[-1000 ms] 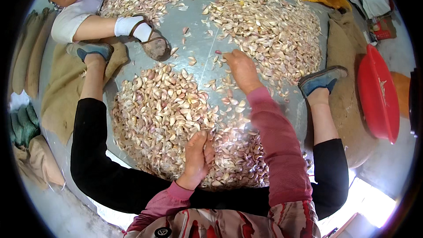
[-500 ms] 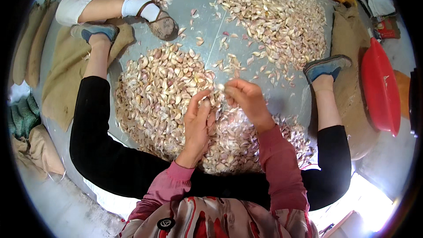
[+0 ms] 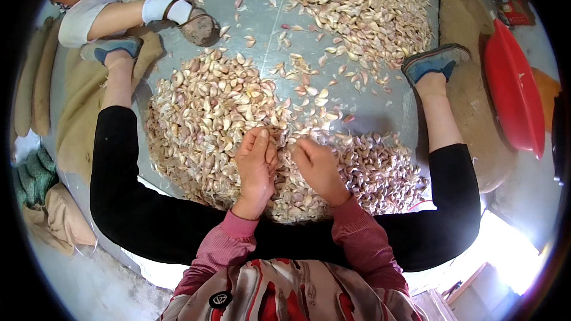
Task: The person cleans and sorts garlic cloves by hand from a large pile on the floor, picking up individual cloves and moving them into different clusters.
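Observation:
Between my spread legs lies a heap of garlic cloves (image 3: 199, 107), pale cream with pinkish skins. My left hand (image 3: 256, 166) is over the near part of this heap, its thumb pressed against curled fingers. Close on its right, my right hand (image 3: 318, 169) has its fingers curled in, knuckles up. A small gap separates the two hands. Whatever either pinches, if anything, is hidden or too small to name. To the right of my right hand, a darker, purplish-brown part of the garlic (image 3: 383, 169) reaches toward my right leg.
Another large garlic heap (image 3: 357, 6) spreads at the far side of the grey floor (image 3: 250, 18). A person's sandalled foot (image 3: 199, 27) rests at the far left. A red plastic basin (image 3: 514, 89) leans at the right beside burlap sacking (image 3: 461, 95). Loose cloves lie scattered between the heaps.
Both hands have come nearer to my body, the right one most. The fingertips that were close together over the heap are now a little apart. The view has shifted slightly.

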`<control>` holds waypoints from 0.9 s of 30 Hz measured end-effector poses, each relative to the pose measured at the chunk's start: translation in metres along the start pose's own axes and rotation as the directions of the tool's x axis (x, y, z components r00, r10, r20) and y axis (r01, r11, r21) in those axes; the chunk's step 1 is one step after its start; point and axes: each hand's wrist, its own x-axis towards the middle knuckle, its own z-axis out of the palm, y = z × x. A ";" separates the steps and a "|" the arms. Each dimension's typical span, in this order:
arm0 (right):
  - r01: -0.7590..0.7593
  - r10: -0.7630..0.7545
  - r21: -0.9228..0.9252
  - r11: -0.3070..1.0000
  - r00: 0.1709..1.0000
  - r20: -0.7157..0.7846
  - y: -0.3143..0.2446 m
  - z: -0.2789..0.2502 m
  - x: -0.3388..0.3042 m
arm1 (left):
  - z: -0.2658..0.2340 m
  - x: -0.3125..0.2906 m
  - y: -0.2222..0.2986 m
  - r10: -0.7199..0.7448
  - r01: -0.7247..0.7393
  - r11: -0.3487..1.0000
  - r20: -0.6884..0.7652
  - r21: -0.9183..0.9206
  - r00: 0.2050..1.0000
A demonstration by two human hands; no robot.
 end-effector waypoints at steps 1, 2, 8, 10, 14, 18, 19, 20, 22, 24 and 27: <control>-0.011 0.012 -0.020 1.000 0.999 0.051 0.002 -0.001 -0.003 | -0.002 0.000 -0.001 -0.022 0.022 1.000 0.007 -0.016 1.000; -0.055 0.055 -0.006 0.998 0.993 0.102 0.002 -0.005 -0.007 | -0.003 0.000 -0.002 -0.083 0.084 0.996 0.006 -0.034 0.996; -0.008 -0.075 -0.266 0.964 0.950 -0.303 0.030 -0.037 -0.007 | -0.008 0.001 -0.007 -0.118 0.116 0.992 -0.043 -0.048 0.992; -0.104 -0.085 -0.352 0.930 0.871 -0.483 0.046 -0.067 -0.004 | -0.011 0.001 -0.003 -0.127 0.127 0.992 -0.030 -0.022 0.991; -0.152 -0.130 -0.449 0.880 0.833 -0.537 0.064 -0.102 -0.004 | -0.005 0.001 -0.007 -0.129 0.129 0.992 0.006 0.006 0.992; -0.174 -0.102 -0.533 0.828 0.888 -0.449 0.079 -0.090 -0.001 | -0.003 0.000 -0.007 -0.146 0.146 0.989 -0.022 -0.005 0.989; -0.159 -0.142 -0.586 0.795 0.889 -0.435 0.076 -0.083 0.002 | -0.005 0.000 -0.004 -0.152 0.152 0.988 -0.022 0.000 0.988; -0.145 -0.181 -0.636 0.758 0.890 -0.418 0.074 -0.079 0.004 | -0.007 0.000 -0.003 -0.158 0.158 0.987 -0.021 0.005 0.987; -0.113 -0.216 -0.645 0.756 0.887 -0.409 0.075 -0.073 0.009 | -0.009 0.000 -0.007 -0.157 0.157 0.987 0.001 0.029 0.988; -0.115 -0.202 -0.617 0.779 0.885 -0.419 0.078 -0.069 0.011 | -0.014 0.002 -0.012 -0.166 0.165 0.985 0.014 0.044 0.986; -0.121 -0.158 -0.561 0.819 0.892 -0.423 0.088 -0.068 0.009 | -0.012 0.000 -0.016 -0.193 0.192 0.981 0.007 0.039 0.981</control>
